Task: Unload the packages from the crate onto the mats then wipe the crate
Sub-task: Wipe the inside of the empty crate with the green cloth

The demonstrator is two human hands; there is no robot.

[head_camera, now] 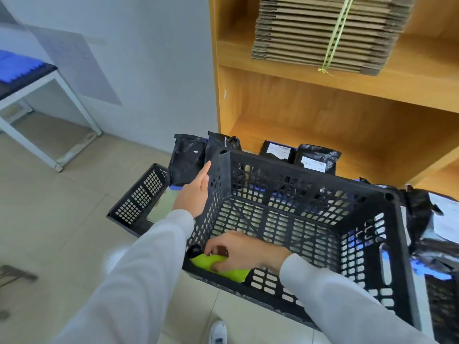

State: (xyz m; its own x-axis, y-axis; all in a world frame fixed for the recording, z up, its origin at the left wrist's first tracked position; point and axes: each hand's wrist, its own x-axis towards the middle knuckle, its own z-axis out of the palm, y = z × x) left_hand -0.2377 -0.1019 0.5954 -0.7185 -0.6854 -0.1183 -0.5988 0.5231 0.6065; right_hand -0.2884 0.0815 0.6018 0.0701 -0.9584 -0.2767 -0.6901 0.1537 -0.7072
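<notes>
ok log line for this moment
phase: wiping | left hand: steadies crate wall | right hand: presses green cloth inside | packages: out

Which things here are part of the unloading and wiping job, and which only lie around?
Job:
black perforated plastic crate
yellow-green wiping cloth
black plastic mailer packages
left hand, right hand

Lying about:
tied stack of flat brown cardboard
wooden shelf unit
second black crate
white metal table

Open crate point(308, 184) top, packages point(315, 157) behind
</notes>
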